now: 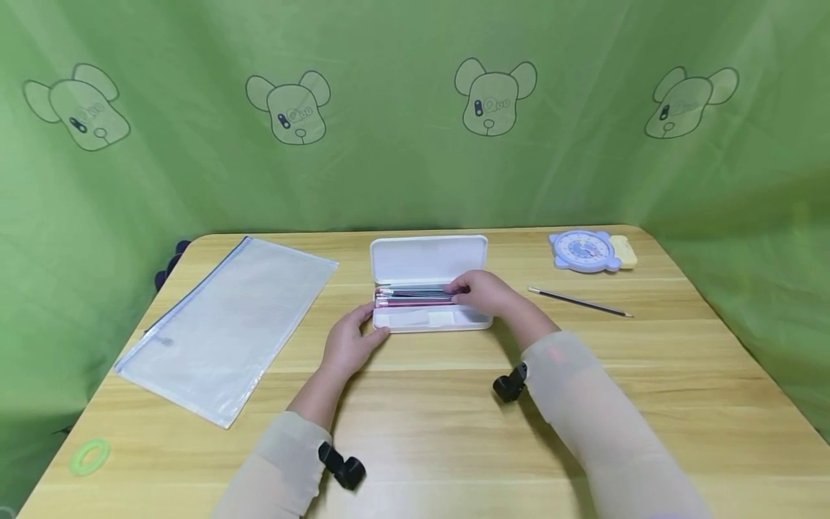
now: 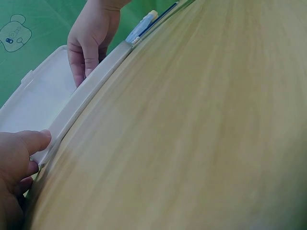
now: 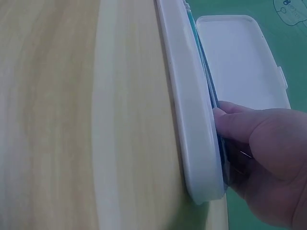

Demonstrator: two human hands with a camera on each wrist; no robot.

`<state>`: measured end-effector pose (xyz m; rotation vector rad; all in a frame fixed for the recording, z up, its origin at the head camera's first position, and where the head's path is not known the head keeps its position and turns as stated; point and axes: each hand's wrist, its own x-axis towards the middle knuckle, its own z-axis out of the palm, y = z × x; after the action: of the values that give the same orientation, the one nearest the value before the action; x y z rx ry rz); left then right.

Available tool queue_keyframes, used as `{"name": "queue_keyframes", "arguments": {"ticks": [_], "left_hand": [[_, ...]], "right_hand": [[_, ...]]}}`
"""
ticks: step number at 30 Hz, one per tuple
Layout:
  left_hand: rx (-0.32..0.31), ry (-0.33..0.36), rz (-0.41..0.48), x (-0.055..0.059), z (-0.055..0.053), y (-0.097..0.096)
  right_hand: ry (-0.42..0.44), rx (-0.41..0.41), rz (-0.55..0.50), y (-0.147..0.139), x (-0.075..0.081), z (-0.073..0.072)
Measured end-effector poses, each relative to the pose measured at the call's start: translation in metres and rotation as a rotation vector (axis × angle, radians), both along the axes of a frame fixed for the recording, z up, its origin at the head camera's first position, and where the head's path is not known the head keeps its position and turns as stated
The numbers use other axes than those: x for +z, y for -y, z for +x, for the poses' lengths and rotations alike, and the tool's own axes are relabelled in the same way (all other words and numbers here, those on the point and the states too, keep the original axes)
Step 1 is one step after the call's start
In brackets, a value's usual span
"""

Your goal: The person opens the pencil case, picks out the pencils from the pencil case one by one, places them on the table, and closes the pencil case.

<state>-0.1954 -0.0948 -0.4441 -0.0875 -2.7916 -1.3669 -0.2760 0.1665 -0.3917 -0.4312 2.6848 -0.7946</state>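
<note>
A white pencil case [image 1: 433, 322] lies with its lid [image 1: 429, 259] raised at the back of the table. Several pencils [image 1: 411, 303], some pinkish red and some dark or bluish, lie lengthwise inside it. My left hand [image 1: 350, 342] grips the case's left end, thumb at the front corner and fingers along the side. From the right, my right hand [image 1: 485, 292] reaches into the case and pinches pencils near their right ends. In the right wrist view, a dark blue pencil [image 3: 209, 79] runs along the case wall to the thumb; the other fingertips are partly hidden.
Left of the case lies a clear zip pouch [image 1: 227, 331], with a pale green ring [image 1: 89, 457] near the table's left edge. At right are a single dark pencil [image 1: 580, 302], a blue toy clock [image 1: 583, 251] and a yellow block [image 1: 624, 252]. Green curtains [image 1: 389, 180] surround the table.
</note>
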Motion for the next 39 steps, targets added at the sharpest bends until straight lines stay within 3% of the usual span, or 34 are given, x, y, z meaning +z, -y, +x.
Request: {"name": "queue_keyframes", "arguments": {"ticks": [10, 17, 29, 39], "left_hand": [[-0.002, 0.003, 0.0, 0.0, 0.0, 0.0], [-0.004, 0.005, 0.002, 0.0, 0.0, 0.001], [-0.006, 0.004, 0.003, 0.001, 0.0, 0.0], [-0.001, 0.017, 0.009, 0.001, 0.0, 0.0]], "right_hand": [[-0.053, -0.048, -0.033, -0.012, 0.003, 0.004], [-0.138, -0.052, -0.046, -0.036, 0.011, 0.011], [-0.167, -0.131, -0.011, -0.104, 0.02, 0.035], [-0.163, -0.212, 0.016, -0.161, 0.005, 0.051]]}}
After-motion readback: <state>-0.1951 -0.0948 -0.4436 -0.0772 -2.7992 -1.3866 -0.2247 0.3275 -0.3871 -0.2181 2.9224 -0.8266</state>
